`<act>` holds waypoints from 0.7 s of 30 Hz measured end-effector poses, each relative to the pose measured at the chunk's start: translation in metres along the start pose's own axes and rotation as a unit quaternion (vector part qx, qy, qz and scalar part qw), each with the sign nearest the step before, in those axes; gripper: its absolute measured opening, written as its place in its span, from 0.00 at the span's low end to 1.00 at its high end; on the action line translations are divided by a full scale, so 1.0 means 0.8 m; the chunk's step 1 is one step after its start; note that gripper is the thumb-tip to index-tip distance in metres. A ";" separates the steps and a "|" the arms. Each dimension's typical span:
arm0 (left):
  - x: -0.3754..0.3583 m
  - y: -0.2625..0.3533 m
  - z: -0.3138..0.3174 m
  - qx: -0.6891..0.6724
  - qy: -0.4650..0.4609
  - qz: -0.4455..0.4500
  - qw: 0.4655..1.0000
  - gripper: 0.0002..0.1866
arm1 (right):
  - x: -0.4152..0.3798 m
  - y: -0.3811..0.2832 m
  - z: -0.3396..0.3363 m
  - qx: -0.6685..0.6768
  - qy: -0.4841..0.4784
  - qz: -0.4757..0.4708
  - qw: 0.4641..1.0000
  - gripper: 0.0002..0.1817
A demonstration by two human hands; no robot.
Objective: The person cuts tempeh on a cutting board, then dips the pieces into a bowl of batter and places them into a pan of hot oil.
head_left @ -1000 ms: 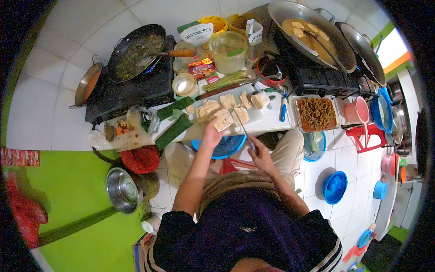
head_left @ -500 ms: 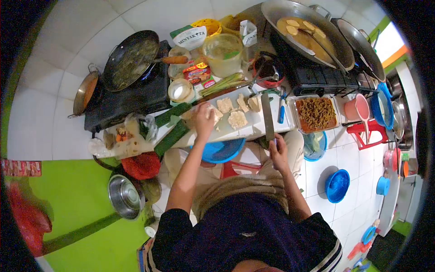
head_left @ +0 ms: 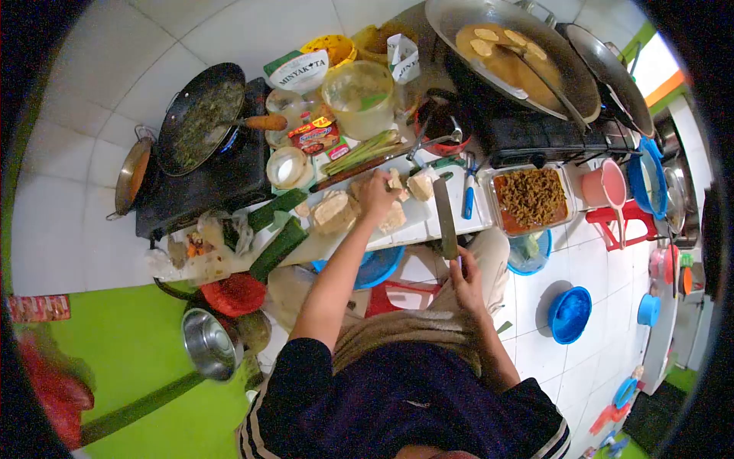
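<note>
My right hand (head_left: 468, 287) grips the handle of a wide-bladed knife (head_left: 445, 218), its blade pointing up and away from me beside the board. With fingers bent down, my left hand (head_left: 378, 199) is closed on a pale tempeh piece (head_left: 395, 182) over the white cutting board (head_left: 417, 213); its fingertips are partly hidden. A large tempeh chunk (head_left: 333, 214) lies left of that hand. Another tempeh block (head_left: 421, 186) sits near the knife tip. Two green leaf-like rolls (head_left: 279, 249) lie at the board's left end.
A wok (head_left: 202, 118) stands on the left stove; a larger wok (head_left: 497, 65) holds slices in brown liquid at right. Behind the board are lemongrass stalks (head_left: 363, 153) and a clear tub (head_left: 359, 96). A tray of brown food (head_left: 531, 200) and blue-handled peeler (head_left: 469, 195) lie right.
My left hand has moved right across the board, from the left chunks to the middle pieces. The knife stays in my right hand, slightly lower. The view has shifted a little.
</note>
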State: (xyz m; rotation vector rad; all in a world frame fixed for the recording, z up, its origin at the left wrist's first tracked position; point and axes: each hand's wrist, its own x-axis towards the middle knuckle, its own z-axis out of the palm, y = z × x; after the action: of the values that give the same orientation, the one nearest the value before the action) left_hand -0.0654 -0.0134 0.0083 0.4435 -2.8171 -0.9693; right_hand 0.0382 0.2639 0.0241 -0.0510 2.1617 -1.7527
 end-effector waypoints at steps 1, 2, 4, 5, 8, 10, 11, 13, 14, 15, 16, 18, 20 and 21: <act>0.003 -0.013 0.009 -0.057 0.004 -0.008 0.998 0.21 | 0.002 0.001 0.000 0.008 -0.003 0.012 1.000 0.18; 0.006 -0.025 0.017 -0.115 0.008 -0.014 0.993 0.20 | 0.004 0.002 -0.001 0.015 -0.004 0.023 1.000 0.18; 0.012 -0.042 0.023 -0.185 0.007 -0.017 0.983 0.17 | 0.011 0.008 0.000 0.022 -0.002 -0.001 1.000 0.17; 0.015 -0.053 0.023 -0.197 0.001 -0.012 0.980 0.16 | 0.014 0.012 0.001 0.029 -0.001 -0.005 1.000 0.17; 0.014 -0.060 0.004 -0.217 -0.025 -0.044 0.975 0.15 | 0.020 0.020 0.006 0.054 0.001 -0.005 0.999 0.17; 0.014 -0.064 -0.002 -0.237 -0.044 -0.077 0.967 0.13 | 0.021 0.016 0.007 0.072 -0.003 -0.001 0.997 0.17; 0.015 -0.065 -0.003 -0.251 -0.054 -0.094 0.962 0.13 | 0.022 0.013 0.007 0.072 -0.003 -0.001 0.997 0.17; 0.016 -0.067 -0.008 -0.264 -0.056 -0.089 0.959 0.11 | 0.024 0.010 0.006 0.065 -0.004 -0.004 0.998 0.17; 0.015 -0.070 -0.011 -0.262 -0.048 -0.068 0.962 0.11 | 0.025 0.010 0.005 0.056 -0.004 -0.006 0.998 0.17; 0.014 -0.067 -0.020 -0.259 -0.039 -0.048 0.964 0.10 | 0.026 0.009 0.004 0.055 -0.004 -0.008 0.998 0.17; 0.014 -0.065 -0.028 -0.273 -0.047 -0.079 0.958 0.10 | 0.028 0.009 0.003 0.054 -0.004 -0.009 0.999 0.17; 0.012 -0.064 -0.047 -0.297 -0.059 -0.144 0.942 0.10 | 0.028 0.014 0.003 0.057 -0.005 -0.016 0.998 0.17; 0.006 -0.062 -0.066 -0.239 -0.038 -0.107 0.964 0.10 | 0.032 0.024 0.004 0.067 -0.008 -0.029 0.997 0.17; 0.004 -0.065 -0.070 -0.209 -0.028 -0.088 0.974 0.10 | 0.032 0.017 0.005 0.067 -0.010 -0.023 0.997 0.16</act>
State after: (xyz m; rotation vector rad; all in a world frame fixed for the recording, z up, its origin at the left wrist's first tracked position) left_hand -0.0446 -0.0860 0.0199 0.6197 -2.5453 -1.5873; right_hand 0.0184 0.2571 0.0039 -0.0849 2.0396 -1.9091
